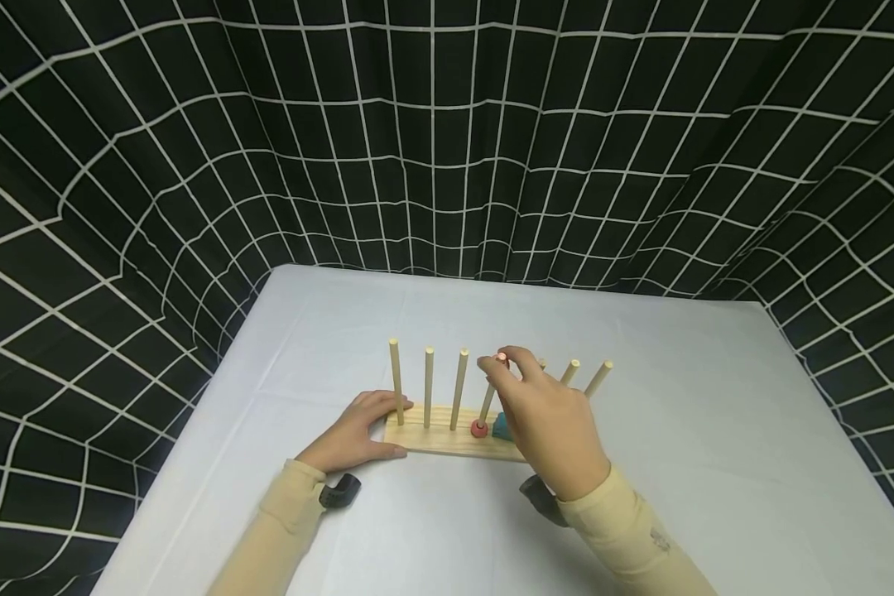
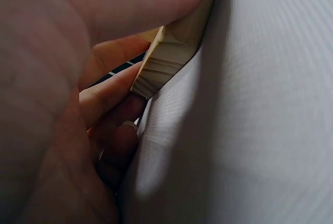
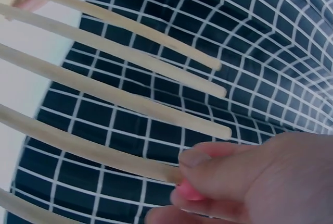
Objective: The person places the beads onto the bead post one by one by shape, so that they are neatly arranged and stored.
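A long wooden base point(image 1: 439, 440) with several upright wooden pegs stands on the table. My left hand point(image 1: 353, 434) grips its left end, thumb along the front edge and fingers behind. My right hand point(image 1: 559, 430) pinches a small pinkish-red bead point(image 3: 190, 191) between thumb and fingers, at the top of the fourth peg from the left point(image 1: 489, 397). The peg's tip meets the bead in the right wrist view. A red bead point(image 1: 479, 429) sits round the foot of that peg. Beside it is a blue piece point(image 1: 501, 428), partly hidden by my right hand.
Three bare pegs, the middle one a pale dowel point(image 1: 428, 389), rise left of the right hand. More pegs, such as the far right peg point(image 1: 599, 378), stand behind it. A white cloth point(image 1: 328, 331) covers the table. A black curtain with a white grid point(image 1: 447, 132) surrounds its far sides.
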